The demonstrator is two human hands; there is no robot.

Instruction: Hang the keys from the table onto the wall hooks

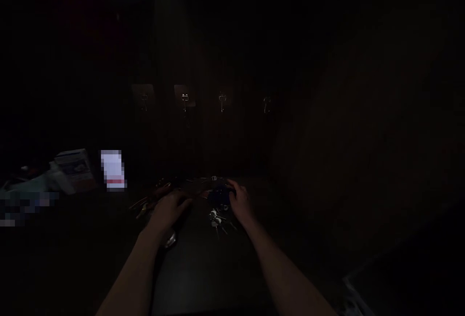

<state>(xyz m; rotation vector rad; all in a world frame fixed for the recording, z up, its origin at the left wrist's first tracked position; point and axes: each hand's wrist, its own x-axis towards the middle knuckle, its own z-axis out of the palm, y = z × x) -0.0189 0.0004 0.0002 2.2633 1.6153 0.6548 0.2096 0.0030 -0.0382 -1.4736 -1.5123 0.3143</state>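
Note:
In the dim head view, a bunch of silver keys (217,218) lies on a dark surface. Just behind it is a dark blue item (219,196) whose kind I cannot make out. My right hand (240,203) grips that item at its right edge, forefinger on top and thumb nearer me. To the left, my left hand (170,210) rests palm down beside a tangle of reddish-brown cords (156,194) with small metal pieces. Its thumb points right, while its other fingers are mostly hidden. A shiny clear object (170,239) shows beneath the left wrist.
Several metal hooks (185,99) are fixed along the dark wall behind. A bright blurred-out rectangle (113,170) stands at the left, beside a printed box (75,167) and other items. A pale edge (348,284) shows at the lower right.

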